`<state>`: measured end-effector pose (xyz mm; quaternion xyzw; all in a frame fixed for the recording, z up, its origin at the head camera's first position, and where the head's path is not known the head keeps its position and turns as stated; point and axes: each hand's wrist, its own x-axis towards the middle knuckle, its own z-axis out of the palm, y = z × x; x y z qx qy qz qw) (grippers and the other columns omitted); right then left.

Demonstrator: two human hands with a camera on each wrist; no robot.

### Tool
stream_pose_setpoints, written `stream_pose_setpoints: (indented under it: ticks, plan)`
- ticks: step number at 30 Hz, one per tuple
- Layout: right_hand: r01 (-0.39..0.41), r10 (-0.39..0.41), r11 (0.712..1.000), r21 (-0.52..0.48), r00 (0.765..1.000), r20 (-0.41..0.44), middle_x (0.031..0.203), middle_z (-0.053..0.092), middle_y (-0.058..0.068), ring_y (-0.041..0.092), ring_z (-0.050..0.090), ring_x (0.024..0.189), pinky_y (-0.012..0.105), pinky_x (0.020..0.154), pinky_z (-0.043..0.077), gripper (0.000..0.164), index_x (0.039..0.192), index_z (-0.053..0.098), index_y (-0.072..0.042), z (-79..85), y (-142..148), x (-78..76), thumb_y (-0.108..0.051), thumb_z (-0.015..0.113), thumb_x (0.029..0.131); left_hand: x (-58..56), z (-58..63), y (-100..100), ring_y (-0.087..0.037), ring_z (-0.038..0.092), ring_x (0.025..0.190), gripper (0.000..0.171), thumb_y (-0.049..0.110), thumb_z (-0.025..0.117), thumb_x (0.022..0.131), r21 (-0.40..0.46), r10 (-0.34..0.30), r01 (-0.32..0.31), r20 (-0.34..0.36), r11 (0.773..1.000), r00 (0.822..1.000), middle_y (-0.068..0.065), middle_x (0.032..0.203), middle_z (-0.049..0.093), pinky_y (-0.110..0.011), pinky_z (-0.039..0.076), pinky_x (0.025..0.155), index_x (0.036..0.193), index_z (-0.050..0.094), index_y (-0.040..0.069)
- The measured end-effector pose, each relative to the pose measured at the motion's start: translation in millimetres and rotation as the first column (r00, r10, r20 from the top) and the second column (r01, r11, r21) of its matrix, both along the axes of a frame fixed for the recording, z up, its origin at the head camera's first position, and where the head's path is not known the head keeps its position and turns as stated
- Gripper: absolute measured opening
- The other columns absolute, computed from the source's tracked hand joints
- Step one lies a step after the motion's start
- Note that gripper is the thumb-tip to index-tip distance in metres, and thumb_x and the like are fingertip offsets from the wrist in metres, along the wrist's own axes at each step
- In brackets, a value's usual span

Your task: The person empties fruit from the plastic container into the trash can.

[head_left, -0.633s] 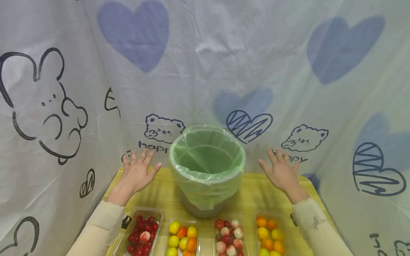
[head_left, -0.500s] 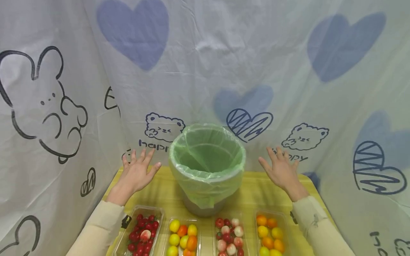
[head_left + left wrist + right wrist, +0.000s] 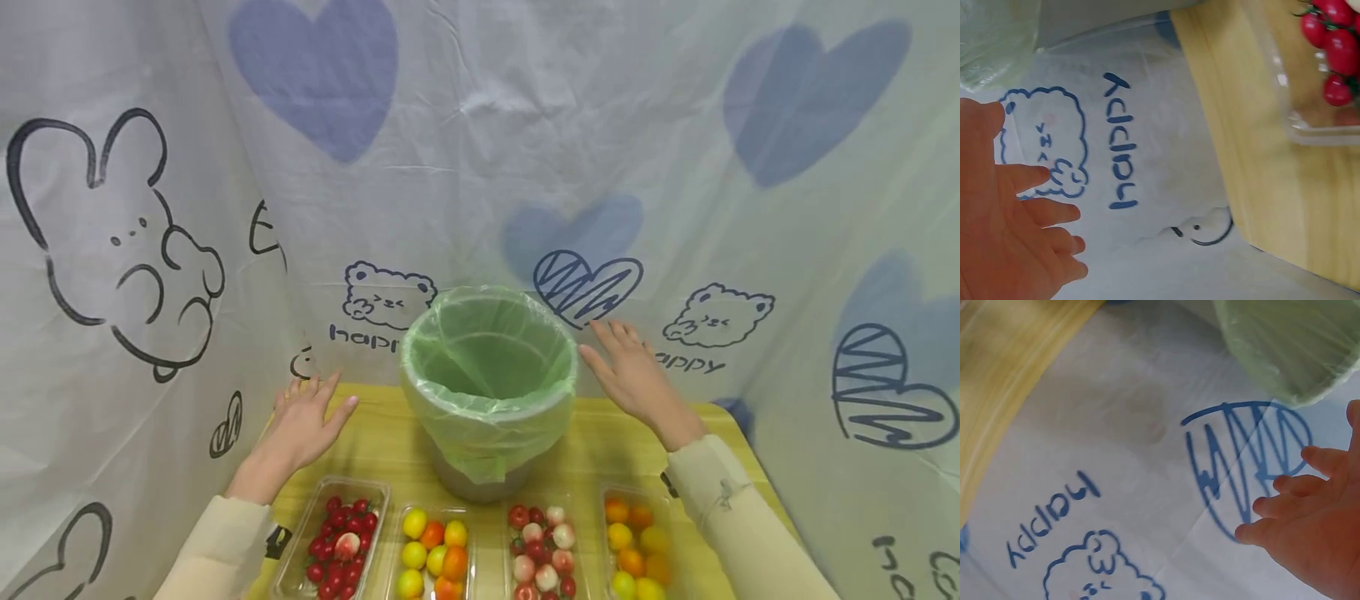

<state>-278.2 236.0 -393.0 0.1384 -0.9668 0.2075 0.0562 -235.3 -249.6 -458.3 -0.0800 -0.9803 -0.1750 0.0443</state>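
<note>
A bin point(image 3: 480, 487) stands mid-table, lined with a pale green plastic bag point(image 3: 487, 429) folded over its rim. My left hand point(image 3: 303, 429) is held in the air left of the bin, fingers straight and spread, holding nothing. On the other side my right hand point(image 3: 637, 379) reaches close to the bag's right rim, fingers extended and holding nothing. In the right wrist view the bag point(image 3: 1291, 356) hangs just beyond the fingertips. The left wrist view shows the left palm point(image 3: 1016, 244) with a bit of the bag point(image 3: 997, 50) above it.
Along the front of the wooden table point(image 3: 367, 417) lie clear plastic trays: small red tomatoes point(image 3: 341, 542), yellow and orange fruits point(image 3: 435, 550), red and pinkish-white fruits point(image 3: 542, 550), and orange and yellow fruits point(image 3: 633, 546). A printed white curtain point(image 3: 480, 167) surrounds the table.
My right hand has moved left and slightly forward, nearer the bag's rim. The left hand has shifted a little left and down, away from the bin. The view has tilted slightly.
</note>
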Motion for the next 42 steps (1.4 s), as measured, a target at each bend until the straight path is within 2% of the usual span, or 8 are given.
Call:
stream_pose_setpoints:
  ticks: [7, 11, 16, 22, 26, 34, 37, 42]
  plan:
    - [-0.051, 0.051, 0.999, -0.006, 0.998, 0.033, 0.173, 0.014, 0.028, 0.053, 0.009, 0.16, 0.073, 0.13, 0.002, 0.071, 0.167, 0.023, -0.005, 9.9, -23, -4.6, -0.051, 0.03, 0.114, 17.5, -23.5, -17, -0.07, 0.022, 0.147, 0.077, 0.054, 0.033, 0.113, 0.046, 0.021, -0.024, 0.075, 0.999, 0.997, -0.041, 0.16, 0.034, -0.08, 0.014, 0.124, 0.163, 0.029, -0.004]
    - [-0.062, 0.062, 0.998, 0.003, 0.998, 0.03, 0.173, 0.015, 0.029, 0.053, 0.01, 0.16, 0.073, 0.13, 0.004, 0.071, 0.167, 0.022, -0.005, 8.7, -30, -6.8, -0.051, 0.03, 0.114, 25.3, -36.1, -26, -0.066, 0.037, 0.142, 0.08, 0.056, 0.031, 0.113, 0.076, 0.019, -0.029, 0.131, 0.997, 0.991, -0.04, 0.156, 0.04, -0.077, 0.03, 0.121, 0.163, 0.026, -0.007]
    - [-0.077, 0.076, 0.997, 0.031, 0.997, 0.033, 0.173, 0.016, 0.027, 0.051, 0.011, 0.161, 0.071, 0.131, 0.008, 0.073, 0.167, 0.022, -0.004, 6.4, -37, -9.8, -0.053, 0.029, 0.113, 32.5, -53.7, -36, -0.054, 0.065, 0.12, 0.08, 0.054, 0.033, 0.113, 0.098, 0.033, -0.052, 0.186, 0.994, 0.982, -0.039, 0.131, 0.064, -0.068, 0.051, 0.108, 0.156, 0.036, -0.013]
    - [-0.083, 0.084, 0.996, -0.007, 0.993, 0.079, 0.174, 0.013, 0.026, 0.05, 0.009, 0.161, 0.071, 0.131, 0.005, 0.075, 0.168, 0.021, -0.004, 2.4, -41, -11.8, -0.054, 0.029, 0.113, 37.5, -76.2, -47, -0.039, 0.075, 0.096, 0.061, 0.039, 0.05, 0.112, 0.106, 0.054, -0.073, 0.168, 0.992, 0.984, -0.029, 0.109, 0.075, -0.057, 0.064, 0.086, 0.14, 0.055, -0.015]
    - [-0.082, 0.083, 0.997, -0.011, 0.992, 0.096, 0.175, 0.011, 0.025, 0.052, 0.007, 0.161, 0.072, 0.131, 0.003, 0.075, 0.168, 0.018, -0.004, 0.6, -41, -11.4, -0.054, 0.028, 0.113, 41.1, -88.0, -53, -0.036, 0.076, 0.092, 0.053, 0.032, 0.056, 0.109, 0.125, 0.063, -0.087, 0.189, 0.988, 0.98, -0.026, 0.105, 0.077, -0.055, 0.065, 0.083, 0.135, 0.061, -0.014]
    - [-0.096, 0.095, 0.995, 0.004, 0.988, 0.121, 0.175, 0.012, 0.023, 0.053, 0.005, 0.16, 0.073, 0.13, 0.003, 0.075, 0.166, 0.022, 0.0, -0.6, -42, -10.6, -0.054, 0.025, 0.113, 48.5, -106.9, -61, -0.042, 0.074, 0.099, 0.049, 0.028, 0.058, 0.108, 0.197, 0.063, -0.12, 0.273, 0.973, 0.96, -0.034, 0.12, 0.071, -0.057, 0.065, 0.085, 0.131, 0.063, -0.015]
    - [-0.099, 0.097, 0.995, 0.006, 0.986, 0.138, 0.175, 0.01, 0.023, 0.053, 0.004, 0.161, 0.075, 0.129, 0.002, 0.075, 0.167, 0.02, -0.001, 0.5, -41, -10.0, -0.054, 0.024, 0.114, 51.8, -112.5, -62, -0.031, 0.073, 0.074, 0.051, 0.028, 0.058, 0.107, 0.266, 0.07, -0.16, 0.318, 0.951, 0.946, -0.026, 0.1, 0.076, -0.047, 0.066, 0.066, 0.135, 0.06, -0.014]
    - [-0.099, 0.094, 0.995, 0.018, 0.977, 0.19, 0.176, 0.003, 0.022, 0.054, -0.001, 0.16, 0.077, 0.127, -0.003, 0.076, 0.168, 0.015, -0.003, 3.3, -41, -9.7, -0.055, 0.023, 0.113, 57.6, -120.0, -60, -0.011, 0.045, 0.041, 0.05, 0.024, 0.059, 0.106, 0.353, 0.069, -0.212, 0.377, 0.912, 0.924, -0.002, 0.061, 0.06, -0.026, 0.047, 0.04, 0.138, 0.058, -0.014]
